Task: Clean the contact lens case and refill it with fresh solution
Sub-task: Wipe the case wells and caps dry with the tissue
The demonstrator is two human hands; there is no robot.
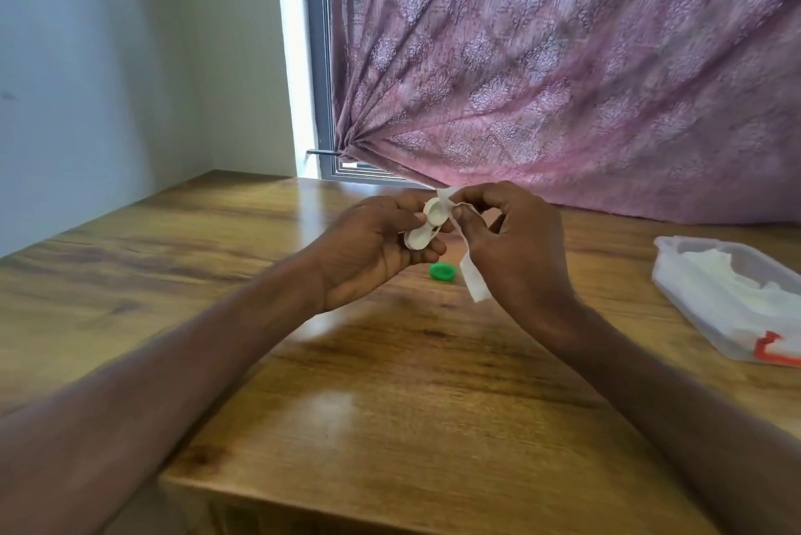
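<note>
- I see the contact lens case [424, 227] held up above the counter [390, 404], just in front of the curtain's lower edge, with both wells facing me; I judge it is lifted and tilted this way so the insides can be seen and reached.
- My left hand [372, 248] cradles the case from below and behind, fingers curled around its lower well and the thumb on its side, which steadies it against the wiping pressure.
- My right hand [511, 240] pinches a strip of white tissue [470, 270] at the upper well; the strip's loose end hangs down past the palm. I take this as drying or wiping out the well, so cleaning is under way and refilling is not yet begun.
- A green cap [443, 272] lies on the counter just below the hands, set apart from the case, likely so the well stays open for wiping.
- A clear plastic tub [676, 274] holding white tissue sits well apart at the right edge, with an orange piece at its near corner.
- I cannot see a solution bottle or a second cap anywhere.
- The pink curtain [563, 79] hangs close behind the hands; nothing else crowds the work.
</note>
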